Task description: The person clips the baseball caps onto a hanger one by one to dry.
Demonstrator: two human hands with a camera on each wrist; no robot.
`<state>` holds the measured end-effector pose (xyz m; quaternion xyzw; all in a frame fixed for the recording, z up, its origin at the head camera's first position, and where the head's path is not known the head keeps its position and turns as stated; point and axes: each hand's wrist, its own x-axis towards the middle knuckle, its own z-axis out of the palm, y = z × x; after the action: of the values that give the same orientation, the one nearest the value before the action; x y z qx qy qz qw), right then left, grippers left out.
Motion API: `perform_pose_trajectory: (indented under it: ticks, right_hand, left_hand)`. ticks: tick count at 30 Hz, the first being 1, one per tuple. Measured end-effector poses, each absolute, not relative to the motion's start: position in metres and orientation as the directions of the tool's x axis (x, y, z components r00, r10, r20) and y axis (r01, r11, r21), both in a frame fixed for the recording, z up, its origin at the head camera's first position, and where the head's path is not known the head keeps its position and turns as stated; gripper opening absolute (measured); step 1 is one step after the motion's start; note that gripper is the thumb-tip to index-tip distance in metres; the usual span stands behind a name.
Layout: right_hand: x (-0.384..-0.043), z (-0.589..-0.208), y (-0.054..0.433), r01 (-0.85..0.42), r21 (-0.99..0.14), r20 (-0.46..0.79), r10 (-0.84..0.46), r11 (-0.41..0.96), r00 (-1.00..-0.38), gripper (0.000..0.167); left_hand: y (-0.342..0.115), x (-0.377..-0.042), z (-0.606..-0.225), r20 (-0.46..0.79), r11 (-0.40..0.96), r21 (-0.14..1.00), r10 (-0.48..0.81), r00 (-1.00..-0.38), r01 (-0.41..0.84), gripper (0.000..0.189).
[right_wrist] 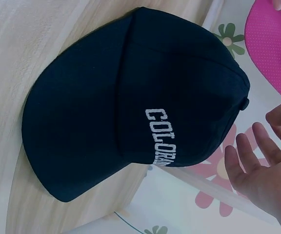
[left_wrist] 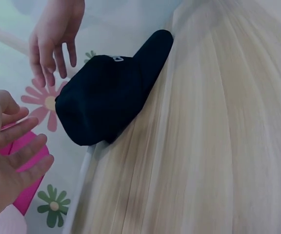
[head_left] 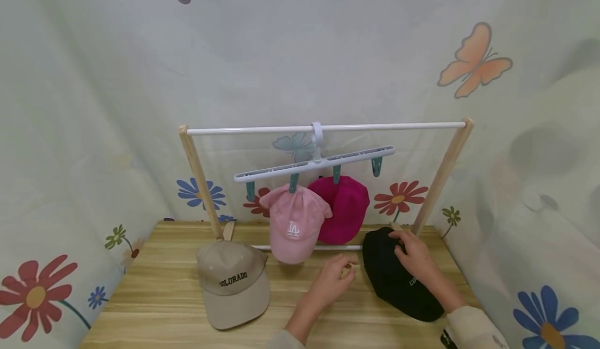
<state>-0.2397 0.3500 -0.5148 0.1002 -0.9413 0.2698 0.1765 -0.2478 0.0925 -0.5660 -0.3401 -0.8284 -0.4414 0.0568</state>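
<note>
A black cap (head_left: 385, 271) with white lettering lies on the wooden table (head_left: 154, 297) at the right, its brim toward the front. My right hand (head_left: 416, 255) hovers just above the crown, and the right wrist view shows a gap between its loosely bent fingers and the cap. To the left of that cap, my left hand (head_left: 330, 280) is over the table with relaxed fingers, holding nothing. A light pink LA cap (head_left: 295, 224) and a magenta cap (head_left: 347, 211) hang side by side from green clips on a white hanger (head_left: 276, 171).
A beige Colorado cap (head_left: 234, 281) sits on the table at the left. The hanger hooks over a white rail (head_left: 398, 126) between wooden posts and tilts, right end higher. A clip (head_left: 250, 190) at the left end and another clip (head_left: 376, 166) at the right end hold nothing.
</note>
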Motion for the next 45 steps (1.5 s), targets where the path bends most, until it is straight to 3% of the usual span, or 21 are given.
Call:
perform_pose_trajectory:
  ticks: [7, 20, 30, 45]
  right_hand:
    - [-0.239, -0.515, 0.349, -0.295, -0.459, 0.383, -0.113, 0.838, -0.917, 0.032]
    - [-0.244, -0.515, 0.351, -0.305, -0.430, 0.388, -0.131, 0.850, -0.912, 0.033]
    - [-0.247, -0.511, 0.354, -0.337, -0.406, 0.381, -0.178, 0.850, -0.907, 0.034]
    - [-0.258, -0.519, 0.350, -0.399, -0.325, 0.432, -0.240, 0.857, -0.869, 0.037]
  left_hand:
    - [0.106, -0.250, -0.568, 0.378, 0.373, 0.700, 0.530, -0.759, 0.609, 0.022]
    - [0.129, -0.261, -0.570, 0.226, 0.358, 0.840, 0.452, -0.863, 0.407, 0.024]
    - [0.144, -0.267, -0.582, 0.069, 0.381, 0.893, 0.415, -0.907, 0.242, 0.045]
    - [0.170, -0.270, -0.582, -0.019, 0.396, 0.909, 0.350, -0.936, 0.130, 0.069]
